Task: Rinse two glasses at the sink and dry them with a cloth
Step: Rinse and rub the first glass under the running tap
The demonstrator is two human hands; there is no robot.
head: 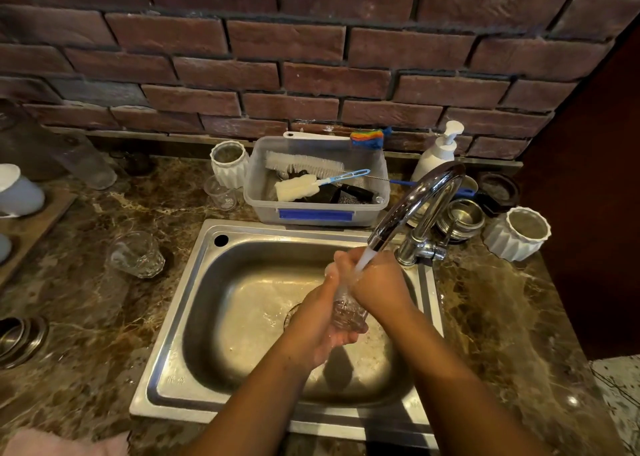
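Mid-rinse, we see the first glass (348,313) under the running tap (412,202) over the sink (162,351), the left hand (317,320) curled round its base and the right hand (377,282) curled over its rim, while the second glass (136,254) stands on the counter and the cloth (69,443) lies untouched, so we judge all drying still to do.

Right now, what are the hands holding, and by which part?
A clear glass under the tap. The left hand cups its base; the right hand grips its upper end.
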